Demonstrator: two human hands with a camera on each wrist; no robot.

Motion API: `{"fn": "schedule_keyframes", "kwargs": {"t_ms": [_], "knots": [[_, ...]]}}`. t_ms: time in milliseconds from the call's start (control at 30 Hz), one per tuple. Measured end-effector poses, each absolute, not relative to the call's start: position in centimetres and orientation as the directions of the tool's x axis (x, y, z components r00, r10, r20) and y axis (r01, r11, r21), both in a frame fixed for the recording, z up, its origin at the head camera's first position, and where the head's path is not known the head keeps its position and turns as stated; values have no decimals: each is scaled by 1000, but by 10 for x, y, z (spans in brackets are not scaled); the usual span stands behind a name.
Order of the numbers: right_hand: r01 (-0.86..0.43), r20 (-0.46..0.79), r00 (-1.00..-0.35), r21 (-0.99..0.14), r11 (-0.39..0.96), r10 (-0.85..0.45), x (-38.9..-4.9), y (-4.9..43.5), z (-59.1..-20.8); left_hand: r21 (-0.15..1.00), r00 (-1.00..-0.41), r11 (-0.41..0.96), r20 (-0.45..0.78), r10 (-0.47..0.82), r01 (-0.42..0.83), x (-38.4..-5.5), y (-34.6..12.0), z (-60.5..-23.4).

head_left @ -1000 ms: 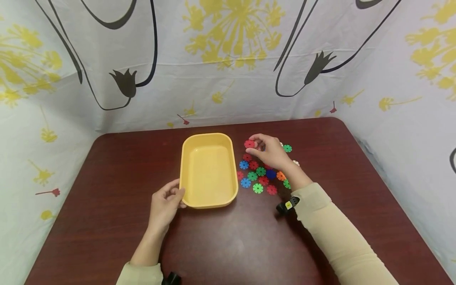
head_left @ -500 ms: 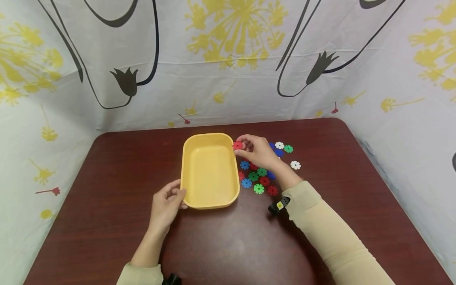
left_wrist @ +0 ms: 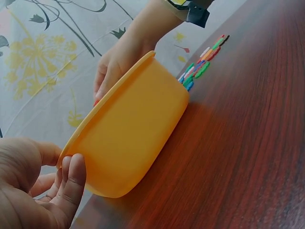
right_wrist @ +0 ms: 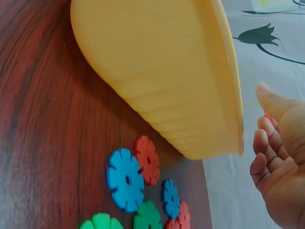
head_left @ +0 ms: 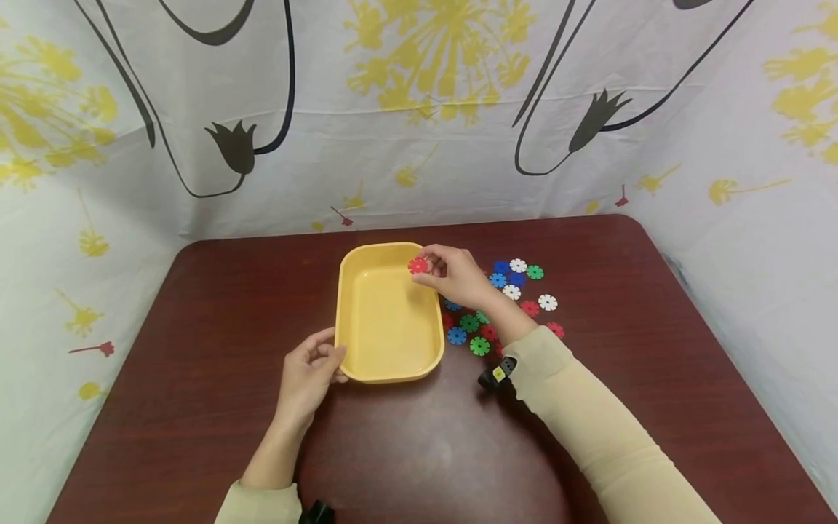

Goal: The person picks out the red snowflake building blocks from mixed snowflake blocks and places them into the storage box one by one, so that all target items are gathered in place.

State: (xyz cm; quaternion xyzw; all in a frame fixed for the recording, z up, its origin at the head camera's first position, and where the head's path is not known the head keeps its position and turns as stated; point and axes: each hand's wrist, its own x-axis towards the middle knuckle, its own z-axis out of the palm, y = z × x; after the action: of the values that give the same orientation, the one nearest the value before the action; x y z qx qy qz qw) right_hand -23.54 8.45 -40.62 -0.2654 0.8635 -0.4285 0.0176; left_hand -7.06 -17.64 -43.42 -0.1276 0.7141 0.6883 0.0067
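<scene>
A yellow plastic tray (head_left: 390,327) stands on the table, and its inside shows nothing in it. My left hand (head_left: 310,375) grips the tray's near left rim, thumb over the edge and fingers beneath, as the left wrist view also shows. Between thumb and fingertips my right hand (head_left: 456,277) pinches a red notched disc (head_left: 417,266) above the tray's far right corner. In the right wrist view the right hand (right_wrist: 286,152) is beside the tray's rim, and only a sliver of the red disc shows.
Several loose notched discs, such as a blue one (head_left: 456,335), a white one (head_left: 548,302) and a light green one (head_left: 480,346), lie right of the tray. Some are hidden under my right forearm. A patterned cloth (head_left: 406,145) hangs behind the dark red table (head_left: 216,327).
My right hand has moved left with the red disc, from above the loose discs to over the tray. The left hand keeps its hold on the rim.
</scene>
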Motion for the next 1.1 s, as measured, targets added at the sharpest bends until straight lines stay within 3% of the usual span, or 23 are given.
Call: {"fn": "schedule_keyframes", "kwargs": {"t_ms": [400,1100], "knots": [[-487,248,-836,-746,454,-490,-243,62,-404,981,-967,24,-185,-175,-192,-73,-177,-434],[-469,202,-823,-769,434,-530,-251,25,-410,980,-965,19,-193,-179,-200,-72,-177,-437]]}}
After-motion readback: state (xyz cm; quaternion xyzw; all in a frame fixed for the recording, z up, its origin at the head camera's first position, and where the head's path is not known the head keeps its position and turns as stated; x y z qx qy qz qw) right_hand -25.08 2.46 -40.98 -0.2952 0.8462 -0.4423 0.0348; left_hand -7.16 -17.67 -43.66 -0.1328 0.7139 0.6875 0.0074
